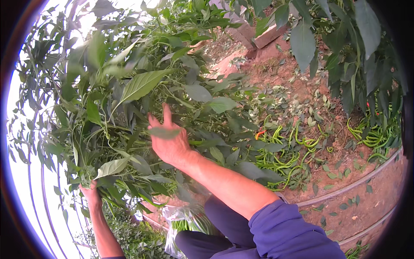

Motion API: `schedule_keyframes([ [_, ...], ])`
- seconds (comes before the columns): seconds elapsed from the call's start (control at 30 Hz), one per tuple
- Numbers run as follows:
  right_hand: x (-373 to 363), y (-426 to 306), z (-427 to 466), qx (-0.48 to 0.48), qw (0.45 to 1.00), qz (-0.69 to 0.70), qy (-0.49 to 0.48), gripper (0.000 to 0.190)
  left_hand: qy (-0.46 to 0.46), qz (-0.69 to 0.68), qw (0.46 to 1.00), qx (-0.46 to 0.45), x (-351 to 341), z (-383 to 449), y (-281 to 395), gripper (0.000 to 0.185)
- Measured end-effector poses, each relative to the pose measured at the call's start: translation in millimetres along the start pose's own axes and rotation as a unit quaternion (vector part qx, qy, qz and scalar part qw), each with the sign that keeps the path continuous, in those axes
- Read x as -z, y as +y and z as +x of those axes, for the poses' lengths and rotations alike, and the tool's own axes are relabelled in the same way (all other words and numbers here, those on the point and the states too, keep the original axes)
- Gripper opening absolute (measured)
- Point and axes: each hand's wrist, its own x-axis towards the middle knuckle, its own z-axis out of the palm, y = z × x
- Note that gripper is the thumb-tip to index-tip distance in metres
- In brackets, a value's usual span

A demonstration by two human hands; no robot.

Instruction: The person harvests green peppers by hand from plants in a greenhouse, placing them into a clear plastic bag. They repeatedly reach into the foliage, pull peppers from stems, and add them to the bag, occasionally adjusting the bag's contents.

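Dense leafy pepper plants [142, 87] fill the left and middle of the view. My right hand [169, 142] reaches into the foliage, two fingers spread and pointing up, with nothing visible between them. A blurred leaf crosses its back, and its other fingers are hidden. Lower left, my left hand [91, 194] is raised among the leaves at the plant's edge. Foliage covers its fingertips, so I cannot tell if it grips a stem or a pepper. Below the plants, a clear plastic bag [169, 212] containing long green peppers [181, 225] stands by my legs.
Green chili peppers [281, 162] with one orange-red pepper [260, 134] lie heaped on reddish soil. Another pepper heap [375, 137] is at far right. Thin pipes [349, 187] run along the ground. Large leaves [304, 45] hang at upper right, near brick-like blocks [271, 35].
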Motion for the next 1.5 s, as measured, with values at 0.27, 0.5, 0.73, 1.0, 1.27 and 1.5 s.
schedule_keyframes([
  [0.27,6,6,-16,0.031,0.999,0.028,0.006,0.042,-0.05,0.149,0.984,0.078,34,5,-36,0.028],
  [0.5,9,-4,-51,0.026,0.998,0.053,-0.03,0.043,-0.022,0.244,0.962,0.125,42,4,-63,0.027],
  [0.73,3,-2,-64,0.025,0.995,0.065,-0.078,0.054,0.003,0.196,0.969,0.147,45,2,-52,0.025],
  [1.0,-2,2,-67,0.037,0.997,0.051,-0.041,0.056,0.034,0.139,0.98,0.14,55,-25,-56,0.024],
  [1.27,14,2,-65,0.069,0.997,-0.015,0.011,0.044,0.032,0.031,0.997,0.061,10,-35,-29,0.025],
  [1.5,51,35,-62,0.124,0.978,-0.163,0.042,0.038,-0.046,-0.024,0.998,0.027,-14,-73,23,0.026],
])
